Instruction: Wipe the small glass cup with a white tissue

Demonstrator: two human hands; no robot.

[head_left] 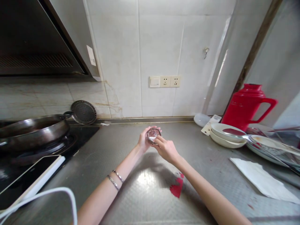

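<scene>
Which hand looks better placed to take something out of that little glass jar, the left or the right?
Probably the right hand. The left hand cups the small glass jar from behind, so it is busy holding it, while the right hand's fingers sit at the jar's open rim, above the white contents.

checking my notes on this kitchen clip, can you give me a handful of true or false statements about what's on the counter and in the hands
1. Both hands hold a small glass jar above the counter. True: the left hand cups it and the right hand touches its rim.
2. The red thermos jug stands by the stove. False: it stands at the far right, behind the stacked white bowls.
3. A dark pan sits on the stove at left. True.
4. The left wrist is bare. False: it wears two thin bracelets.
5. A white paper lies on the counter at right. True.
</scene>
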